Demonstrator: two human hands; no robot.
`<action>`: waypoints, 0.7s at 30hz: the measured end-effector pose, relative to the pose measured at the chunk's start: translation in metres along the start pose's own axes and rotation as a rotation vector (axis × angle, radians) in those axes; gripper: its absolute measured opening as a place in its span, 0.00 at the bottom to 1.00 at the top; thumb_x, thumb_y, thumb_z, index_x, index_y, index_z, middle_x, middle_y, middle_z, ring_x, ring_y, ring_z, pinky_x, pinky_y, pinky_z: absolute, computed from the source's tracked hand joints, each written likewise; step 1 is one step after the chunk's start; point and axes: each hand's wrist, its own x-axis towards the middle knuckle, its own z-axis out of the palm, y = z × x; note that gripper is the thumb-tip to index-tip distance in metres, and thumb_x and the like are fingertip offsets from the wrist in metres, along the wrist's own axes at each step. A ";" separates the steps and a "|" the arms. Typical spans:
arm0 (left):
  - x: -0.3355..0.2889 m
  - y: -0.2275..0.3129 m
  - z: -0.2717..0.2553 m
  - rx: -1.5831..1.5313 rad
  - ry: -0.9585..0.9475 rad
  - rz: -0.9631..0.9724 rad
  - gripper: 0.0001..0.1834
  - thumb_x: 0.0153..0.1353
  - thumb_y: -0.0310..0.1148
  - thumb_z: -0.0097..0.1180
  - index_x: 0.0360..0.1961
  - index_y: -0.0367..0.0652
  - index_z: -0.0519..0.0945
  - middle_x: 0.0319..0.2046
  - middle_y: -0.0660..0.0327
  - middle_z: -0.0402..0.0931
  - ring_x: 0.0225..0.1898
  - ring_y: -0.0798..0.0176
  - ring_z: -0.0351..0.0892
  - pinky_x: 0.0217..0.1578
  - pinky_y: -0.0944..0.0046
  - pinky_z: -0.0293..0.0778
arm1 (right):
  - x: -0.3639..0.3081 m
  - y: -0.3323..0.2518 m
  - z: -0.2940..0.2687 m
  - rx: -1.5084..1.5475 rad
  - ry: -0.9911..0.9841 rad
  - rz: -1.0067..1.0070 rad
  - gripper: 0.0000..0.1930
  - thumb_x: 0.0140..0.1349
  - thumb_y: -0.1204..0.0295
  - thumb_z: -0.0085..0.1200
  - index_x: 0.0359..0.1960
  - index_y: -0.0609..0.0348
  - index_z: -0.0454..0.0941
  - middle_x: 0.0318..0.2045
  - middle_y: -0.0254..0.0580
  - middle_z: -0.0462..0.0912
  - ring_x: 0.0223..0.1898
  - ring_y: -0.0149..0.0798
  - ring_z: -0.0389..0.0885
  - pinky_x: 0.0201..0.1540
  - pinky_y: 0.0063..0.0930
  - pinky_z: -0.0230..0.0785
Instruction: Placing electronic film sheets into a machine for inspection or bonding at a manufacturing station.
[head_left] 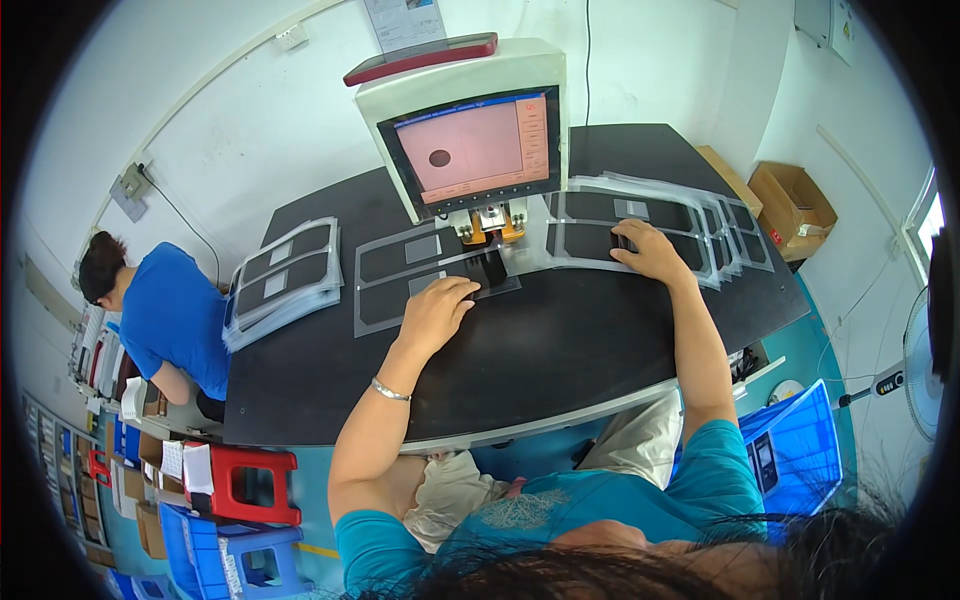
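A clear-edged plastic sheet with two dark panels (375, 262) lies flat on the black table, its right end under the machine's working head (492, 222). My left hand (437, 312) is closed on the near right part of this sheet, its fingertips close to the head. To the right, a fanned stack of similar sheets (585, 208) lies on the table. My right hand (652, 252) rests on the top sheet there, thumb and fingers bent but apart. Its palm hides part of the dark panel. On the machine's screen (465, 150) is a pink picture with a dark round spot.
Another stack of sheets (285, 262) lies at the table's left end. A person in a blue shirt (180, 310) works beyond it. Cardboard box (795, 205) and fan (915, 340) stand at right. Red stool (255, 480) and blue crate (800, 455) are below the black table (560, 350).
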 end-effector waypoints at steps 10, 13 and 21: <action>0.036 -0.029 0.033 0.104 0.134 -0.024 0.21 0.63 0.23 0.50 0.57 0.48 0.79 0.58 0.59 0.78 0.58 0.54 0.76 0.56 0.57 0.76 | 0.000 -0.003 -0.001 0.030 0.004 -0.003 0.23 0.57 0.63 0.63 0.53 0.60 0.79 0.56 0.48 0.78 0.58 0.52 0.76 0.61 0.40 0.67; 0.038 -0.033 0.038 0.144 0.122 -0.013 0.29 0.59 0.15 0.47 0.62 0.47 0.74 0.63 0.58 0.73 0.64 0.55 0.71 0.62 0.57 0.71 | -0.001 -0.002 -0.001 0.010 0.012 0.002 0.23 0.57 0.63 0.64 0.53 0.60 0.79 0.56 0.49 0.78 0.58 0.52 0.76 0.61 0.40 0.68; 0.039 -0.039 0.039 0.035 -0.013 -0.043 0.39 0.53 0.08 0.43 0.66 0.48 0.68 0.67 0.57 0.66 0.70 0.54 0.62 0.69 0.56 0.63 | 0.000 -0.002 0.000 0.005 0.002 -0.001 0.22 0.57 0.64 0.64 0.52 0.60 0.79 0.55 0.49 0.79 0.57 0.52 0.76 0.61 0.40 0.68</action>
